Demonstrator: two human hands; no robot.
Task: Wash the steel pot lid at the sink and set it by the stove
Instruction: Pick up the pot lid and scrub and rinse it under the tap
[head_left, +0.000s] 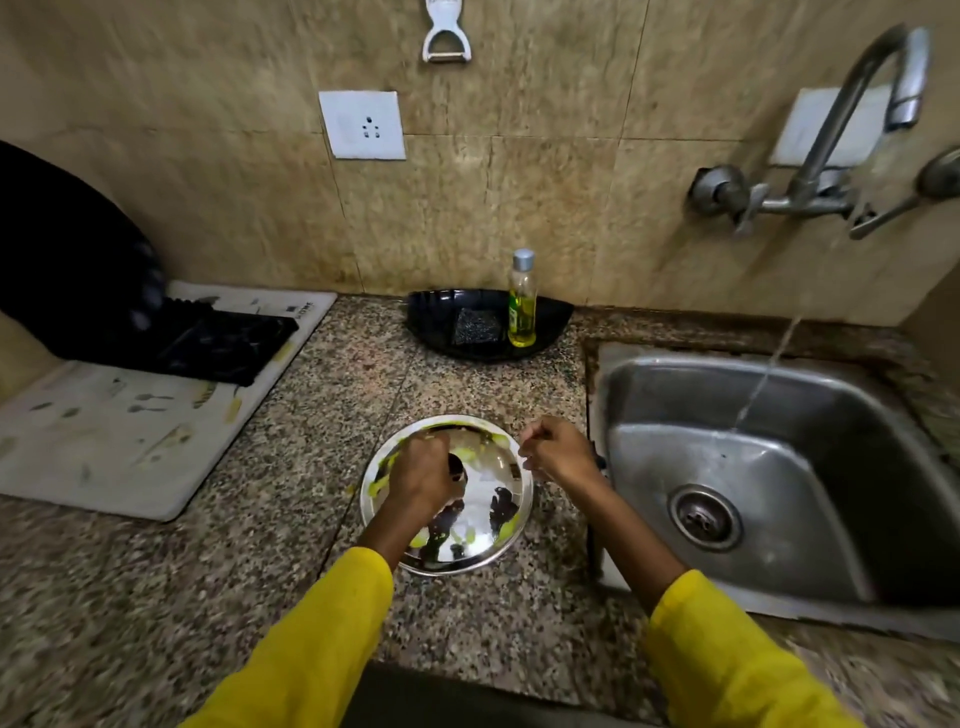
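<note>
The steel pot lid (483, 514) lies flat on the granite counter (311, 415) just left of the sink (779, 467). Yellow-green smears mark its shiny surface. My left hand (421, 478) is over the lid's middle, fingers closed around its dark knob. My right hand (558, 449) hovers at the lid's right rim in a loose fist with nothing visible in it. Water runs from the tap (857, 114) into the sink basin.
A black tray (431, 317) at the back wall holds a scrub pad (478, 326) and a bottle of green dish soap (522, 301). To the left a black stove (218, 343) sits on a white mat (130, 447). A wall socket (362, 124) and a hanging peeler (447, 31) are above.
</note>
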